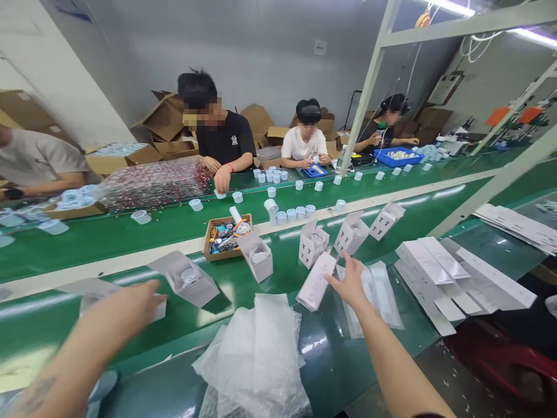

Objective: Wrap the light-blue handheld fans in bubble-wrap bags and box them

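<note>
My left hand (124,307), smeared by motion, is over an open white box (89,287) at the left; whether its fingers grip the box cannot be made out. My right hand (350,283) has its thumb and fingers spread, the thumb at the right edge of a closed white box (317,283) lying tilted. Between my hands, an open box (195,285) and another open box (261,267) hold white contents. Behind my right hand are three more open boxes (312,247). Clear bubble bags (256,354) are piled in front of me.
Flat white cartons (435,278) lie at the right, near flat clear bags (378,290). A cardboard tray (206,249) of small parts sits beyond the boxes. Light blue cups (271,192) line the green belt (174,226). Several people sit across it, and a metal post (363,93) rises there.
</note>
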The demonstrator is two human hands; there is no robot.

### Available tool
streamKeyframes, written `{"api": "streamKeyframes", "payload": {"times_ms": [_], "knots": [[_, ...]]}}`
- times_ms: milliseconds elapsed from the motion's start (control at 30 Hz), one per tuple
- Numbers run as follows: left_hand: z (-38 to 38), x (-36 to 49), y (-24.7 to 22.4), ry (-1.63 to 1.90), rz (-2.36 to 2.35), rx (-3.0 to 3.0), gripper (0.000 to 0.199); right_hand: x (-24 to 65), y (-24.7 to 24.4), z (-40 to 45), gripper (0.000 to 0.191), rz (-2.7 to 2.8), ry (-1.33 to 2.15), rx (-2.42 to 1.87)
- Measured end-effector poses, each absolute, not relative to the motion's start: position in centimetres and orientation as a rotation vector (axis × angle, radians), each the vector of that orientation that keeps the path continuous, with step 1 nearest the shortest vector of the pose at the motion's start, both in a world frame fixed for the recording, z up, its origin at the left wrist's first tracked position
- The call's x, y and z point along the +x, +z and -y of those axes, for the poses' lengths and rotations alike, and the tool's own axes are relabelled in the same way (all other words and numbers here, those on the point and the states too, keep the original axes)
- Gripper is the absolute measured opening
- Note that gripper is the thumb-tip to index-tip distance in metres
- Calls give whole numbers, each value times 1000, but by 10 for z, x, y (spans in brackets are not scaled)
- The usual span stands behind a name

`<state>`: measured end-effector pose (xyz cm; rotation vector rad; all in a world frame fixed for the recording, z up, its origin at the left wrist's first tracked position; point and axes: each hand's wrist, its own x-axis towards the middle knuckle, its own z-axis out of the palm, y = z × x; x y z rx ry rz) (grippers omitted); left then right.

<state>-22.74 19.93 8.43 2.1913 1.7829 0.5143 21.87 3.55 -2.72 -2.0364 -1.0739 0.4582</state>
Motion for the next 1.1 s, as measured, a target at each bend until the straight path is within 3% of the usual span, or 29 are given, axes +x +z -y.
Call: {"api": "streamKeyframes", "payload": {"times_ms": [100, 200, 300, 500, 633, 767, 867, 967, 1100], "knots": [[-159, -97, 64, 193, -1347, 2100, 31, 219, -28, -73, 81, 1016, 669, -2143], [-138, 25, 21, 99, -1304, 2049, 41, 211, -37, -91, 85, 954, 741, -2192], [-117, 86, -16, -2, -1307, 1977, 29, 206, -38, -97, 89, 887, 772, -2245], [-57, 63, -22, 136, -1088, 2027, 10, 227, -10, -51, 98, 1025, 915, -2029], [-52, 68, -29, 281, -900, 2413, 30, 279, 11, 43, 86, 1037, 890, -1854], [-54, 130, -56, 73, -99, 2988, 34, 335, 31, 119, 84, 680, 826, -1908], [-55, 171, -67, -118, 154, 3062, 26, 354, 41, 141, 83, 621, 835, -1950], [-58, 181, -58, -157, 117, 2999, 23, 356, 41, 146, 75, 660, 920, -1829], [-72, 148, -12, 50, -499, 2829, 21, 343, 29, 133, 68, 866, 938, -1701]]}}
